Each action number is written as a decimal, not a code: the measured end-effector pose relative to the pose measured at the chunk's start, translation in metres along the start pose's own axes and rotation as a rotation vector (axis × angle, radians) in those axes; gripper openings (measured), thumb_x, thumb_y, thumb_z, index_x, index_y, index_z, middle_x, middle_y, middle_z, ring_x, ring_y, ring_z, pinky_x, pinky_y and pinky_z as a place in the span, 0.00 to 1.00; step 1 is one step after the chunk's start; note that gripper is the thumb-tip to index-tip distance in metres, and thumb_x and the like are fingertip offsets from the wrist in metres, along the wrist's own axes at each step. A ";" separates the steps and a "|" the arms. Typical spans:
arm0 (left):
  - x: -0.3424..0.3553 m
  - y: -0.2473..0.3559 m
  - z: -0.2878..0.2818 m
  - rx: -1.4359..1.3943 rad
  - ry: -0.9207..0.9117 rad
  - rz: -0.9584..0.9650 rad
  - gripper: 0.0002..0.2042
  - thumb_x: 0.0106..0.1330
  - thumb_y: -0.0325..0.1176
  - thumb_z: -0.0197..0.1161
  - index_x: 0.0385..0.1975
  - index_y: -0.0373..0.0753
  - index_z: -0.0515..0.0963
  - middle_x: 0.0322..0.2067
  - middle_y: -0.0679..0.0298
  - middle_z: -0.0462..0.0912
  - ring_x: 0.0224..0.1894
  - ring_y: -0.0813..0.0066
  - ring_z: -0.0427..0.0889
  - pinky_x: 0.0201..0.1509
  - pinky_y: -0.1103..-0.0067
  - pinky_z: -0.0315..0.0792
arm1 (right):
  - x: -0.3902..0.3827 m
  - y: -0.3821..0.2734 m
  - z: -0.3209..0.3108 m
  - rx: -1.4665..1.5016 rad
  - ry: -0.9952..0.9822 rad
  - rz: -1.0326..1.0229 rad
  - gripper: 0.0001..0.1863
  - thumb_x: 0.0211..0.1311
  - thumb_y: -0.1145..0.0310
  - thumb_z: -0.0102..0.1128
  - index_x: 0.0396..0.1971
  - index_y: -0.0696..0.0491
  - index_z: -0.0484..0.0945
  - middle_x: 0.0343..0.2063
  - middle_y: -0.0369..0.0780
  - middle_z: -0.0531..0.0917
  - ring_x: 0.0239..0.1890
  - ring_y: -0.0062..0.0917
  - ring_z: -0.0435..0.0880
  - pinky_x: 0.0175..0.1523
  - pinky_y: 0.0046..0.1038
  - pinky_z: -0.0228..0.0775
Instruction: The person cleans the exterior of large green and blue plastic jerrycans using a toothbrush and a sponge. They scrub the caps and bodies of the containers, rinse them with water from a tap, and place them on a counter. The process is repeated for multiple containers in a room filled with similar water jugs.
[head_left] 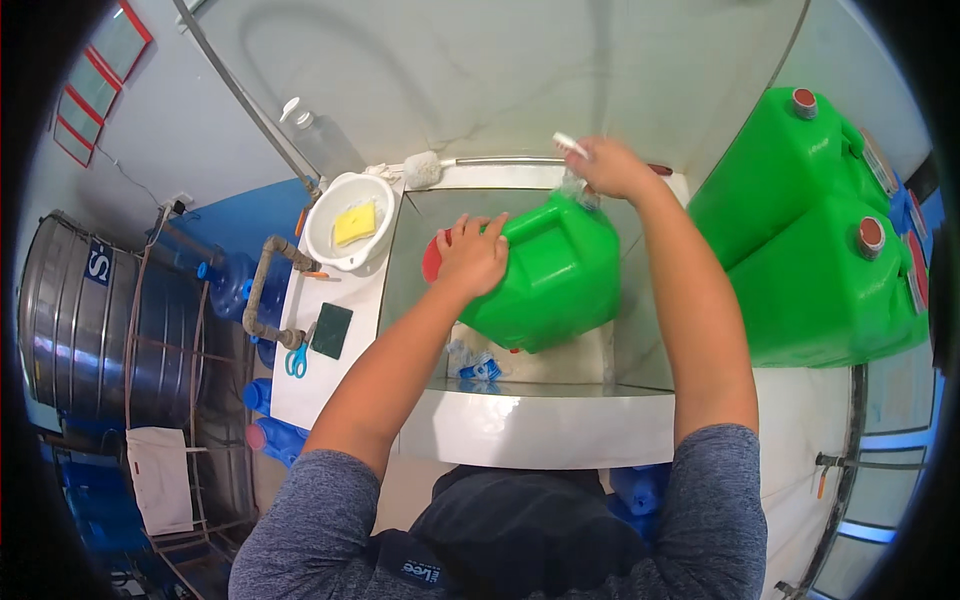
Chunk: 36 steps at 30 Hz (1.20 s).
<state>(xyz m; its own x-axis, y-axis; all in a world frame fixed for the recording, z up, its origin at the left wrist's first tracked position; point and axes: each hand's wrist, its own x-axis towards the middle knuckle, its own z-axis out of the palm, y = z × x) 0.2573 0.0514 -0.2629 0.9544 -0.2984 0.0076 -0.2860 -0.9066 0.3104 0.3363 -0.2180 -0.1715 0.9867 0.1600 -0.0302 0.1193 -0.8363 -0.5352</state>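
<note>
A green jerrycan [550, 280] with a red part at its left end lies tilted over the tiled sink [410, 330]. My left hand [470, 250] is closed on the jerrycan's upper left, beside that red part. My right hand [605, 165] grips a white-handled brush [565, 142] at the jerrycan's top right, where something pale and blurred, possibly suds, shows. A small blue-and-white crumpled object [480, 370] lies on the sink bottom.
Two green jerrycans [810, 290] stand right. Left are a white basin [322, 225] with a yellow sponge, round brush [423, 169], pump bottle [325, 140], dark pad [331, 330], blue scissors [296, 362], pipes, blue bottles and a steel tank [80, 320]. More blue containers sit below.
</note>
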 end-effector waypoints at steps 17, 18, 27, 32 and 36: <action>0.000 0.029 -0.028 0.230 0.001 0.401 0.30 0.73 0.57 0.51 0.70 0.50 0.65 0.71 0.50 0.60 0.75 0.41 0.50 0.72 0.35 0.40 | -0.021 -0.034 -0.016 0.755 -0.106 0.184 0.13 0.70 0.69 0.54 0.51 0.56 0.73 0.38 0.38 0.82 0.31 0.19 0.81 0.36 0.26 0.77; -0.006 0.044 -0.024 0.168 0.016 0.300 0.31 0.71 0.58 0.53 0.70 0.50 0.65 0.72 0.48 0.57 0.76 0.40 0.47 0.72 0.35 0.39 | -0.023 -0.039 -0.016 0.836 -0.052 0.227 0.12 0.70 0.70 0.54 0.51 0.56 0.73 0.38 0.38 0.82 0.31 0.19 0.81 0.36 0.25 0.78; -0.020 0.061 0.002 -0.085 -0.012 0.190 0.55 0.59 0.62 0.64 0.74 0.27 0.44 0.75 0.39 0.43 0.78 0.42 0.42 0.76 0.49 0.49 | -0.030 -0.038 -0.020 0.786 -0.293 0.201 0.14 0.67 0.71 0.59 0.51 0.58 0.75 0.37 0.38 0.84 0.36 0.20 0.84 0.39 0.26 0.80; -0.026 0.059 0.001 -0.363 0.044 0.131 0.56 0.56 0.61 0.69 0.71 0.24 0.47 0.72 0.36 0.50 0.74 0.44 0.56 0.73 0.61 0.60 | -0.042 -0.029 0.015 -0.042 -0.043 -0.163 0.12 0.61 0.68 0.65 0.41 0.57 0.81 0.36 0.43 0.86 0.36 0.32 0.86 0.41 0.35 0.80; -0.032 0.072 -0.020 -0.419 -0.132 -0.065 0.49 0.59 0.60 0.68 0.66 0.24 0.56 0.64 0.34 0.64 0.65 0.44 0.70 0.64 0.62 0.70 | -0.079 -0.035 0.055 -0.494 0.082 -0.220 0.14 0.58 0.65 0.67 0.41 0.56 0.83 0.38 0.44 0.85 0.41 0.39 0.87 0.42 0.38 0.81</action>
<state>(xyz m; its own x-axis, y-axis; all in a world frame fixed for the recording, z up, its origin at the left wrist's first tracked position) 0.2081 0.0009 -0.2221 0.9423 -0.3052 -0.1373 -0.1408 -0.7336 0.6648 0.2483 -0.1726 -0.1969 0.9355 0.3343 0.1146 0.3424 -0.9376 -0.0602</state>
